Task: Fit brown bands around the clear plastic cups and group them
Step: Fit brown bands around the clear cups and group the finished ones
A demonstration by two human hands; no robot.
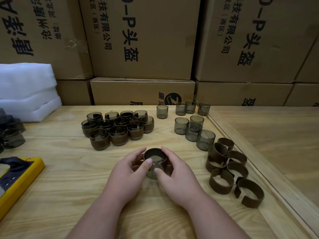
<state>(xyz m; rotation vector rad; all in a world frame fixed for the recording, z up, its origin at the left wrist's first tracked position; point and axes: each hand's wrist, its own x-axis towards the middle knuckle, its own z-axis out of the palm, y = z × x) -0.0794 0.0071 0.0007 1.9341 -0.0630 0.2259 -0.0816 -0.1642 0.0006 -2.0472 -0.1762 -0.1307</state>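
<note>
A smoky clear plastic cup with a brown band around its far end is held between both hands above the table's middle. My left hand grips it from the left, thumb on its near side. My right hand grips it from the right. Several banded cups stand grouped at the back left. Several bare cups stand at the back right. Several loose brown bands lie at the right.
The wooden table has a raised edge strip on the right. A yellow device lies at the left edge, dark cups behind it, white foam at the back left. Cardboard boxes wall the rear.
</note>
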